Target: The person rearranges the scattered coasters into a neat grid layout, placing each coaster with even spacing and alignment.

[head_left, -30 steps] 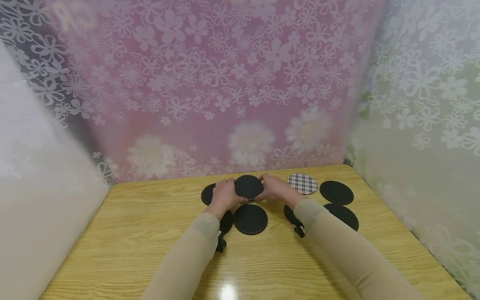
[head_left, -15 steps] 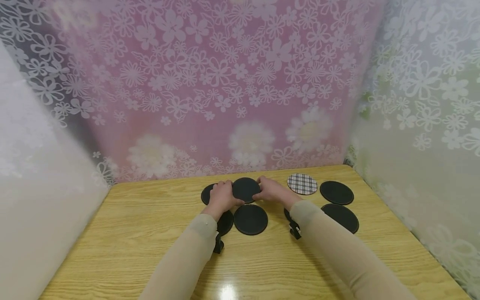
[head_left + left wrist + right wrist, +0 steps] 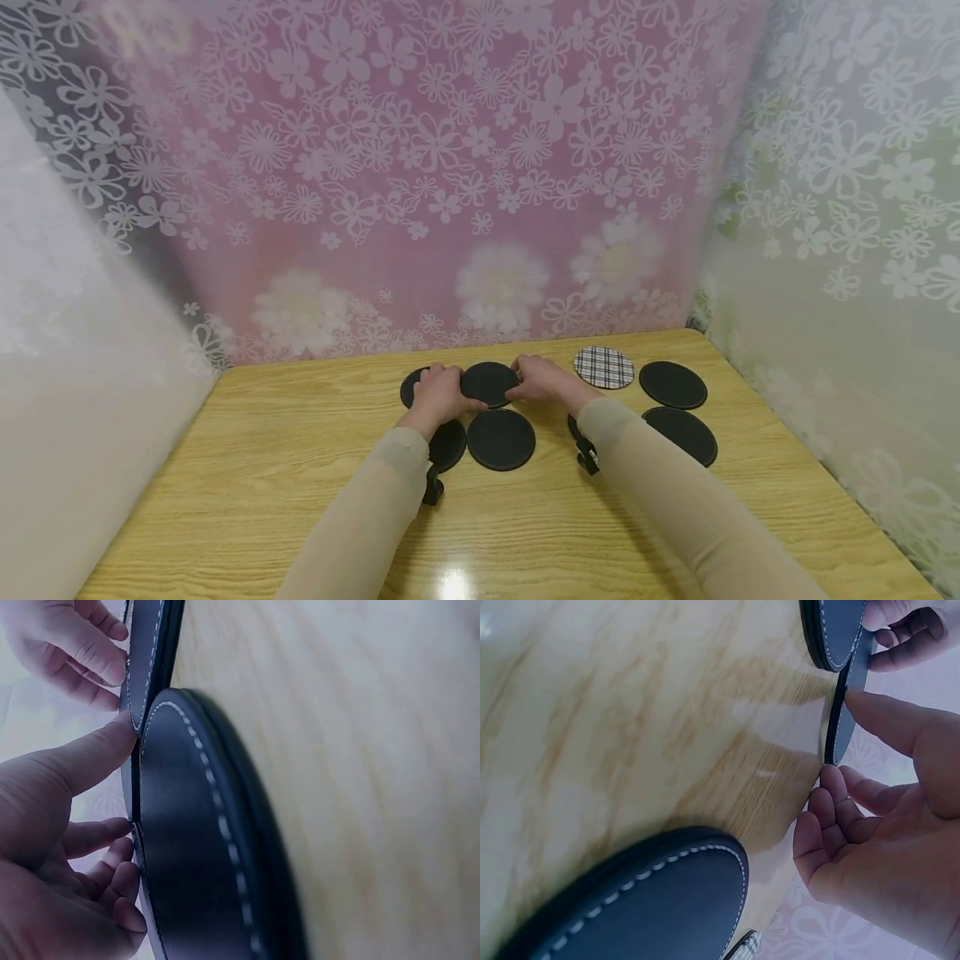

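From where I stand, much of the row at the middle left is covered by the left hand [image 3: 441,394]: one black coaster [image 3: 411,387] pokes out only as a crescent beyond the knuckles, and another, the lower-left coaster [image 3: 447,446], loses its left side beneath the wrist. Right of centre, the right sleeve [image 3: 656,483] covers nearly all of one more dark disc [image 3: 573,427] and clips the edge of the lower-right coaster [image 3: 681,436].

The held coaster [image 3: 490,384] sits just below the centre of the head view, between the two hands, its upper face plain to see. Both hands are half curled, thumb nearer and fingers farther, gripping its rim from either side, the right hand [image 3: 542,381] at its right edge. Whether it lies fully flat, I can't tell. Directly below it is the front coaster [image 3: 501,439], seen whole.

Both forearms slant inward from the bottom edge, where they're cut off. In the left wrist view a big stitched disc runs off the bottom; in the right wrist view the plaid coaster [image 3: 746,946] is a mere sliver at the bottom.
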The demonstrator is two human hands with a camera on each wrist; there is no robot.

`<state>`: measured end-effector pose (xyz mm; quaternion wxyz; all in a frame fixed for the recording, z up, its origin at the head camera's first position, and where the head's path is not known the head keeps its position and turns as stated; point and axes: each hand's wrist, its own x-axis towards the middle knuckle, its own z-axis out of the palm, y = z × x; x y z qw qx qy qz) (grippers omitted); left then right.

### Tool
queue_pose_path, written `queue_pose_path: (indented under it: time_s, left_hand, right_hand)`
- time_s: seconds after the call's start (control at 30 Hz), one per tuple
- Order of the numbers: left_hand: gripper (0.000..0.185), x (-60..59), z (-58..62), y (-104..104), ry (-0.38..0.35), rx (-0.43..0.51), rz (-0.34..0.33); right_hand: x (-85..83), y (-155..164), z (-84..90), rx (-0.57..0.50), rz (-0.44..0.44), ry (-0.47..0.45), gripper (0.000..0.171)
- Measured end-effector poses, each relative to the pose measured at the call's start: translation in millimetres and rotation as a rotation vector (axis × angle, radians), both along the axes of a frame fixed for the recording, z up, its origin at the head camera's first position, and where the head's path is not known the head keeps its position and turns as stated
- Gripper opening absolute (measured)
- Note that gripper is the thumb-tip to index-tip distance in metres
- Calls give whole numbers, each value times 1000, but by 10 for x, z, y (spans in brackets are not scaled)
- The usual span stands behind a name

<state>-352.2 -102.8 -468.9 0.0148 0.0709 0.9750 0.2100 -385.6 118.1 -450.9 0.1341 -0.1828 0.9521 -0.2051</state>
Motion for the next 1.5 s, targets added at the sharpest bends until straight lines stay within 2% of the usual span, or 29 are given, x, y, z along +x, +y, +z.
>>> queue_pose_path:
  time_s: [0.23, 0.43, 0.57, 0.83, 1.3, 1.5]
  left_hand:
    - [72, 27, 13, -17, -9, -3, -9]
    - [72, 66, 34, -37, -11, 16, -6]
    - [74, 89, 31, -47, -9, 33, 3]
    - [73, 134, 35, -68, 0, 39, 1]
    - [74, 165, 66, -70, 18, 12, -20]
    - [72, 163, 57, -77, 26, 32, -26]
  right_hand:
    - [11, 3, 11, 10, 3, -8, 60]
    - [36, 5, 21, -20, 5, -34, 81]
    - [35, 10, 10, 2, 27, -35, 90]
    - [36, 6, -20, 49, 29, -20, 90]
    - [79, -6, -12, 44, 6, 4, 88]
    - [80, -12, -10, 36, 5, 1, 88]
